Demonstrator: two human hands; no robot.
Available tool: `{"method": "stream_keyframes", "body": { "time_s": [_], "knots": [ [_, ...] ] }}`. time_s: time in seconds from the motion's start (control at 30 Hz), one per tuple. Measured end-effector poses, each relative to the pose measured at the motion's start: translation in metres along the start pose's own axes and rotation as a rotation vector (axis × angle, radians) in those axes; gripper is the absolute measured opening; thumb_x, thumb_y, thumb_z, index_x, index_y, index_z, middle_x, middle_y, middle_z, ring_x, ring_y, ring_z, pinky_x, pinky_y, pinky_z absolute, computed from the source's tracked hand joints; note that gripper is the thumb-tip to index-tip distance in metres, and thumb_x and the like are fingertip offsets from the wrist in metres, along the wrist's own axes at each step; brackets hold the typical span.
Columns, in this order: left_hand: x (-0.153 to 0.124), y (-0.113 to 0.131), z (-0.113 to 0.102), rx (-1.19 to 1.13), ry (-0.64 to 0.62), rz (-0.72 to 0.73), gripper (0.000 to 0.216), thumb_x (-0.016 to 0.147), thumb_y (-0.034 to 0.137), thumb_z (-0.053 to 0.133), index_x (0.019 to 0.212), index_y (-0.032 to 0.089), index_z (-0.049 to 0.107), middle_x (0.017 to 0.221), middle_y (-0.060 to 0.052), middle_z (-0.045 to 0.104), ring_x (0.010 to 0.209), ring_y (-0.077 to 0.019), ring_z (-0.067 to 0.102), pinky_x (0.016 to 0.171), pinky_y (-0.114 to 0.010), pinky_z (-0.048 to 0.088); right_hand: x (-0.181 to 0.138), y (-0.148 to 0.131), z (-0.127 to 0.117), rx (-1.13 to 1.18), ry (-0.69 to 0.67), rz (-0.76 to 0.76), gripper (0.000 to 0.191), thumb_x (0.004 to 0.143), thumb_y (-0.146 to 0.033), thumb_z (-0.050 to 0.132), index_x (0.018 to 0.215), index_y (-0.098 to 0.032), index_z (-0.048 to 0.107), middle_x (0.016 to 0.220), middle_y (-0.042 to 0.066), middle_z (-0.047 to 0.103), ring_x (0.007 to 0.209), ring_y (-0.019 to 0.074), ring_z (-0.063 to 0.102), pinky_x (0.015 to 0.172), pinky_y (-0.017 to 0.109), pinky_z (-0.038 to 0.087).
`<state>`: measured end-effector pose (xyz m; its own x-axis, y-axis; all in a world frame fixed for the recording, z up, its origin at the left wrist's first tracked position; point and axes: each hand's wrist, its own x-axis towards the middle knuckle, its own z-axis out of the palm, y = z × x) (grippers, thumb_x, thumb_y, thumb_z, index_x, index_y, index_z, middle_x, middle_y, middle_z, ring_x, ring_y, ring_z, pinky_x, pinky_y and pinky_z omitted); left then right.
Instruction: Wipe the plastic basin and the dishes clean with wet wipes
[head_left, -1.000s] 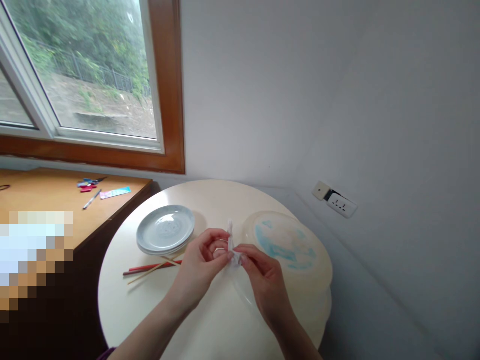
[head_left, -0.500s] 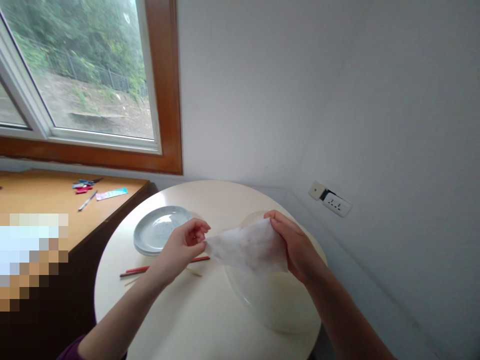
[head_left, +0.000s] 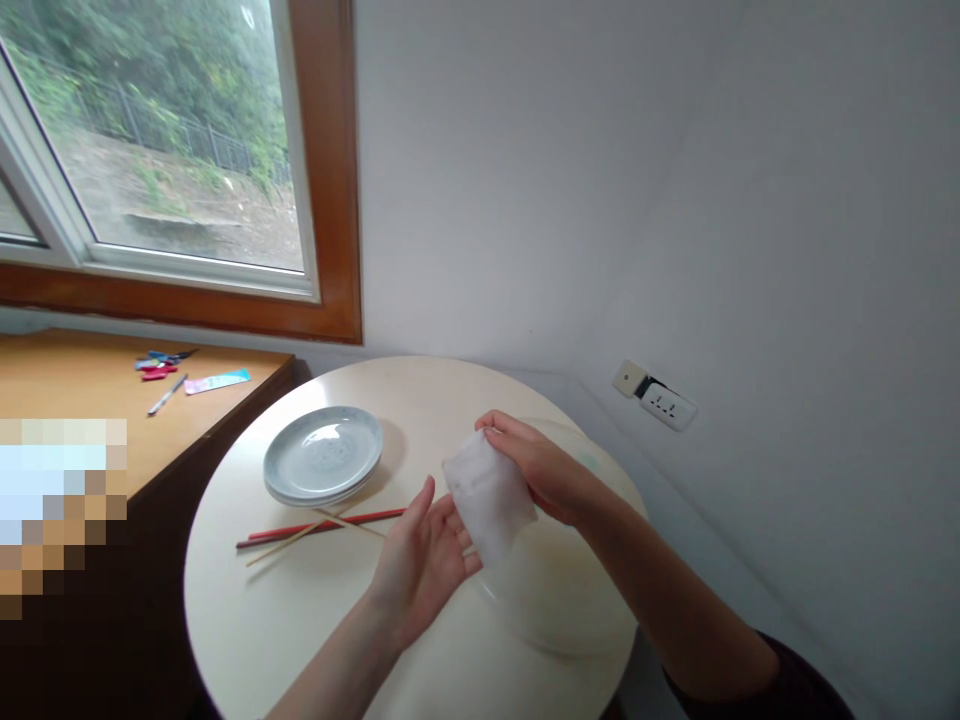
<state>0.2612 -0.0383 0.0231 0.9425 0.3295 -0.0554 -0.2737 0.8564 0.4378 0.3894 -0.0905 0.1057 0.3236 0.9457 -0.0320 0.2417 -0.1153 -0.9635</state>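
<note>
My right hand (head_left: 544,468) holds a white wet wipe (head_left: 489,497) by its upper edge, so the wipe hangs down over a large white plate (head_left: 559,595). Just below and left of the wipe is my left hand (head_left: 424,560), palm up with fingers spread, touching the wipe's lower part. The large plate lies on the right side of a round cream table (head_left: 300,610).
A stack of pale blue plates (head_left: 322,455) sits at the table's left rear, with red and wooden chopsticks (head_left: 322,525) lying in front of it. A wooden desk (head_left: 90,400) with pens and a packet stands to the left. A wall socket (head_left: 664,405) is at right.
The crumpled wipe was pulled open between both hands, then my left hand let go and opened under it. My right hand now holds the wipe alone, closer to the middle.
</note>
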Motion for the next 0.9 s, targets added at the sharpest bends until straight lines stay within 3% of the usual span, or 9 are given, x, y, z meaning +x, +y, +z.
{"method": "stream_keyframes", "body": {
  "time_s": [0.17, 0.27, 0.5, 0.63, 0.7, 0.77, 0.83, 0.9],
  "knots": [
    [0.002, -0.003, 0.003, -0.023, 0.058, 0.107, 0.038, 0.083, 0.038, 0.052, 0.106, 0.009, 0.059, 0.100, -0.014, 0.067, 0.104, -0.0268, 0.058, 0.093, -0.041, 0.040, 0.001, 0.011, 0.002, -0.473, 0.189, -0.167, 0.014, 0.085, -0.028, 0.036, 0.078, -0.021, 0.046, 0.058, -0.005, 0.048, 0.052, 0.0115, 0.043, 0.051, 0.023, 0.029],
    [0.004, -0.005, 0.003, 0.058, 0.141, 0.175, 0.029, 0.079, 0.025, 0.059, 0.104, 0.011, 0.061, 0.098, -0.012, 0.068, 0.100, -0.0238, 0.060, 0.092, -0.037, 0.043, -0.003, 0.013, 0.004, -0.589, 0.244, -0.227, 0.013, 0.086, -0.026, 0.037, 0.081, -0.021, 0.048, 0.058, -0.004, 0.052, 0.052, 0.0117, 0.046, 0.051, 0.023, 0.030],
    [0.005, -0.007, 0.001, 0.165, 0.283, 0.257, 0.030, 0.068, 0.024, 0.072, 0.094, 0.012, 0.066, 0.091, -0.009, 0.070, 0.091, -0.0225, 0.063, 0.081, -0.031, 0.049, -0.006, 0.019, 0.008, -0.634, 0.329, -0.328, 0.006, 0.080, -0.022, 0.045, 0.079, -0.020, 0.050, 0.054, -0.004, 0.051, 0.050, 0.0117, 0.048, 0.052, 0.024, 0.035],
    [0.001, 0.002, 0.001, 0.225, 0.312, 0.242, 0.032, 0.065, 0.028, 0.074, 0.092, 0.012, 0.067, 0.087, -0.009, 0.070, 0.086, -0.0215, 0.064, 0.074, -0.027, 0.050, -0.004, 0.034, 0.001, -0.430, 0.419, -0.262, 0.015, 0.077, -0.030, 0.050, 0.088, -0.019, 0.052, 0.078, 0.004, 0.060, 0.069, 0.0157, 0.056, 0.062, 0.028, 0.043],
    [-0.001, 0.007, 0.003, 0.251, 0.310, 0.234, 0.033, 0.064, 0.029, 0.075, 0.090, 0.011, 0.068, 0.084, -0.009, 0.070, 0.082, -0.0207, 0.064, 0.071, -0.026, 0.050, -0.006, 0.041, 0.000, -0.195, 0.352, -0.139, 0.031, 0.076, -0.040, 0.053, 0.098, -0.018, 0.051, 0.090, 0.008, 0.060, 0.078, 0.0179, 0.057, 0.067, 0.031, 0.045],
    [-0.004, 0.011, 0.006, 0.271, 0.288, 0.222, 0.034, 0.062, 0.030, 0.076, 0.090, 0.011, 0.068, 0.081, -0.009, 0.070, 0.079, -0.0197, 0.064, 0.068, -0.025, 0.049, -0.011, 0.044, 0.001, 0.075, 0.150, -0.026, 0.043, 0.075, -0.051, 0.053, 0.103, -0.018, 0.051, 0.096, 0.010, 0.060, 0.082, 0.0190, 0.058, 0.070, 0.033, 0.046],
    [-0.007, 0.013, 0.009, 0.283, 0.254, 0.198, 0.035, 0.062, 0.032, 0.076, 0.090, 0.012, 0.068, 0.081, -0.008, 0.070, 0.076, -0.0188, 0.063, 0.066, -0.024, 0.049, -0.017, 0.045, 0.004, 0.286, -0.061, 0.038, 0.049, 0.073, -0.059, 0.052, 0.100, -0.017, 0.055, 0.094, 0.009, 0.062, 0.081, 0.0192, 0.058, 0.070, 0.033, 0.046],
    [-0.009, 0.015, 0.011, 0.293, 0.222, 0.166, 0.036, 0.063, 0.034, 0.075, 0.090, 0.012, 0.069, 0.081, -0.008, 0.069, 0.073, -0.0182, 0.063, 0.064, -0.024, 0.048, -0.021, 0.046, 0.007, 0.380, -0.154, 0.075, 0.050, 0.070, -0.061, 0.057, 0.091, -0.016, 0.060, 0.087, 0.008, 0.063, 0.075, 0.0181, 0.058, 0.067, 0.031, 0.045]
  ]
}}
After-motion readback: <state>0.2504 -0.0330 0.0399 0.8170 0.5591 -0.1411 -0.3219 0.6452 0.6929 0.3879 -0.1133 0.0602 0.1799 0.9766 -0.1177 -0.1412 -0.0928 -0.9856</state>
